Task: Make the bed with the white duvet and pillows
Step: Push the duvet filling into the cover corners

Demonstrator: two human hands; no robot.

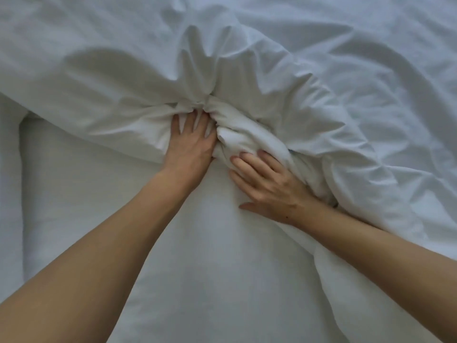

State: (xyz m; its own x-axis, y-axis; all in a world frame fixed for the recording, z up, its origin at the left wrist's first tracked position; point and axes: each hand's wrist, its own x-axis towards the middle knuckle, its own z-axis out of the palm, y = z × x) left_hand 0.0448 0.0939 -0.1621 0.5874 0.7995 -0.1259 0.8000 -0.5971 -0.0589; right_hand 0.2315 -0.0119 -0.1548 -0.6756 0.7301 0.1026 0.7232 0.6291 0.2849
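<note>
A: White duvet (284, 78) lies bunched across the far half of the bed and down its right side, its near edge gathered into a thick roll at centre. Creases fan out from that knot.

B: Hands?

A: Left hand (191, 142) has its fingers dug into the folds at the knot, thumb side against the roll; the fingertips vanish into the cloth, so it reads as gripping the duvet. Right hand (269, 186) lies over the lower part of the same roll, fingers bent into it, thumb spread flat toward the bed sheet (197, 243). Looks like a hold too, though I can't say how firm.

B: Why both so close together?

A: My guess: the edge is being collected in one place so the bulk can be dragged or shaken out as one piece. Two hands on one bundle gives pull without tearing at a single corner.

B: Pillows?

A: A pale raised form at the left edge (22, 169) may be one, but white on white, so I can't be sure. Nothing else pillow-like shows.

B: What's hidden?

A: Duvet corners and bed edges are all out of frame. A small dark speck peeks from the fold beside the right wrist; too small to name. Task looks early, as the sheet is bare in front.
</note>
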